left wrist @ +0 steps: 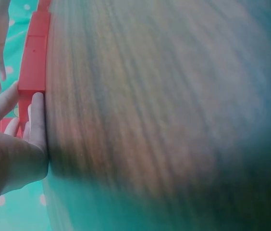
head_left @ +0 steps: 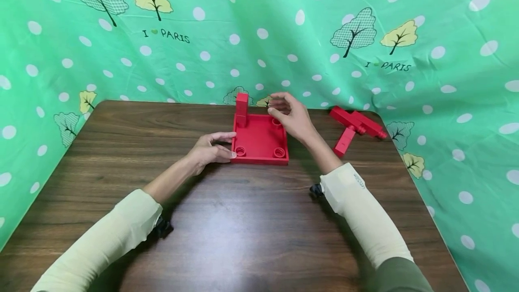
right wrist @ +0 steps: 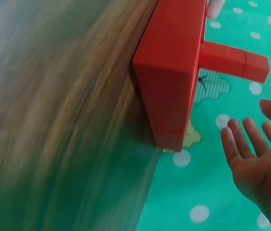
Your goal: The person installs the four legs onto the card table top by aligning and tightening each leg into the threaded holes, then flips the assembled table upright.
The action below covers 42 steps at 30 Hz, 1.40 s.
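Observation:
A shallow square red tray (head_left: 261, 136) lies on the table with round ringed sockets at its corners. From its far left corner a square red post (head_left: 242, 108) stands upright. My left hand (head_left: 206, 151) holds the tray's left side near the front corner, its thumb and fingers at the edge; the left wrist view shows this hand (left wrist: 15, 149) against the corner. Over the far right socket (head_left: 277, 121), partly covered in the head view, my right hand (head_left: 295, 118) hovers with loosely bent fingers and nothing in them. In the right wrist view that hand (right wrist: 263, 154) is apart from the tray.
Three loose red posts lie in a pile at the right, one (head_left: 344, 141) angled toward the front and another (head_left: 369, 124) showing a threaded end. A green dotted cloth (head_left: 259, 48) hangs behind the brown wooden table (head_left: 227, 238).

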Available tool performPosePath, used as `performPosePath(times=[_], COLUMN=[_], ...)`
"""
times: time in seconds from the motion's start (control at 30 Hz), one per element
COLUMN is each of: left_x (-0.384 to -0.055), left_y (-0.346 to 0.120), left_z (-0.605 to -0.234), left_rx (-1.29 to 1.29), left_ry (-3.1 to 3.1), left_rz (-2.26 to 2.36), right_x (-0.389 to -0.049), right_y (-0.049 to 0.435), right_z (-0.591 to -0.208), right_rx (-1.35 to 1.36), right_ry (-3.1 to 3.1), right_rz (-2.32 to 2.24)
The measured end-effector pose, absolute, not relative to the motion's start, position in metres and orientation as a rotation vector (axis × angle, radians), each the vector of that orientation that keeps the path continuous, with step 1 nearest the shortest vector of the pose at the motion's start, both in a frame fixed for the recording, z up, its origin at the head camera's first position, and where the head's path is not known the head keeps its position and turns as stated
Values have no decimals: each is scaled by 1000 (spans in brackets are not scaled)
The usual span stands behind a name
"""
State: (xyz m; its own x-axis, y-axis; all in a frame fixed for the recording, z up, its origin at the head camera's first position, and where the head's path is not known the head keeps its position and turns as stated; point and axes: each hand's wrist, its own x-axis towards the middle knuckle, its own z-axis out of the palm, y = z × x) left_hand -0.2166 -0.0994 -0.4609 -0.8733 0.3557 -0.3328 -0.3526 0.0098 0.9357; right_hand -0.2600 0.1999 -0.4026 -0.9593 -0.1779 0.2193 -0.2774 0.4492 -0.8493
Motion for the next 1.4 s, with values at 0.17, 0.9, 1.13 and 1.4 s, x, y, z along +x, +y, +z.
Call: performPosePath(times=[0.17, 0.9, 1.13, 1.4], left_x=[-217, -216, -215, -215], left_y=[-98, -99, -99, -100], left_z=[-462, -460, -460, -458], left_rx=[-3, 3, -2, -16], left_ry=[1789, 1809, 1804, 1809], left_rz=[1924, 1920, 1916, 1911], right_x=[-259, -231, -229, -226], right_y=[219, 304, 330, 350], right_z=[-404, -413, -423, -421], right_rx=[400, 229, 316, 421], right_ry=[-2617, -2793, -2932, -3054], right_rz=[1493, 1251, 1137, 957])
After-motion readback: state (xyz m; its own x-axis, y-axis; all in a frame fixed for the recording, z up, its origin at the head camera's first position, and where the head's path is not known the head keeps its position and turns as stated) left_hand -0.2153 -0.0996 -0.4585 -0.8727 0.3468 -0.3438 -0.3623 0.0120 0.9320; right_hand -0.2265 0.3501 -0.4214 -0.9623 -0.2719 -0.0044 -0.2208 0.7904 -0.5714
